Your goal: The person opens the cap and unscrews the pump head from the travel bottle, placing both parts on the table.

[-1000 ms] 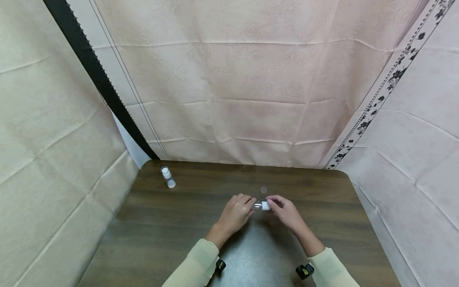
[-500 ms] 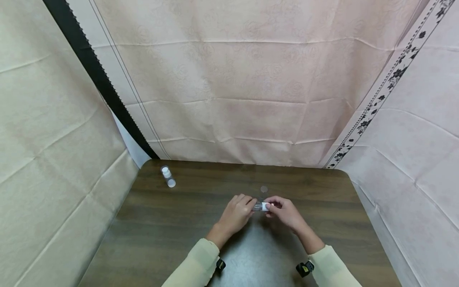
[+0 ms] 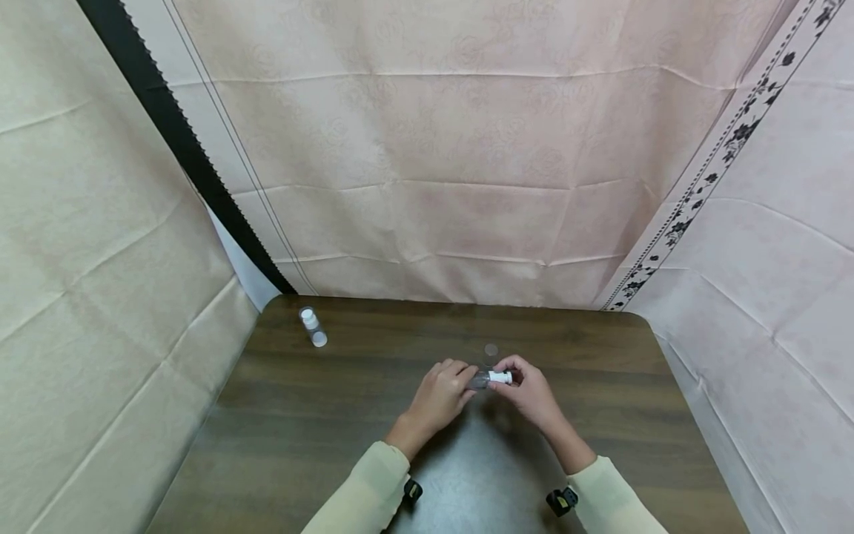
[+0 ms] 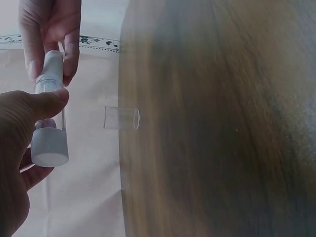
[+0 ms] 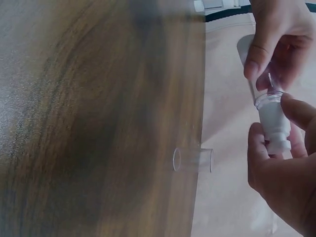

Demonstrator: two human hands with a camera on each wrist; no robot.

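A small clear bottle with a white pump top (image 3: 500, 377) and a white base (image 4: 49, 148) is held lengthwise above the table. My left hand (image 3: 437, 393) grips its clear body near the base, thumb across the side. Around the white top, my right hand (image 3: 530, 389) pinches with thumb and fingers; the nozzle end (image 5: 280, 146) pokes out between them. Just beyond both hands, a clear cap (image 3: 491, 350) stands on the table, apart from the bottle. Whether liquid is inside the bottle is too unclear to tell.
A second small bottle (image 3: 313, 326) with a white top and white base is near the table's far left corner. The brown wooden table (image 3: 300, 415) has rounded far corners. Pale patterned cloth (image 3: 434, 148) hangs behind and at both sides.
My right fingers have shifted on the white top, which shows more fully now. The bottle's right end has tilted slightly away and up. My left hand stays nearly still.
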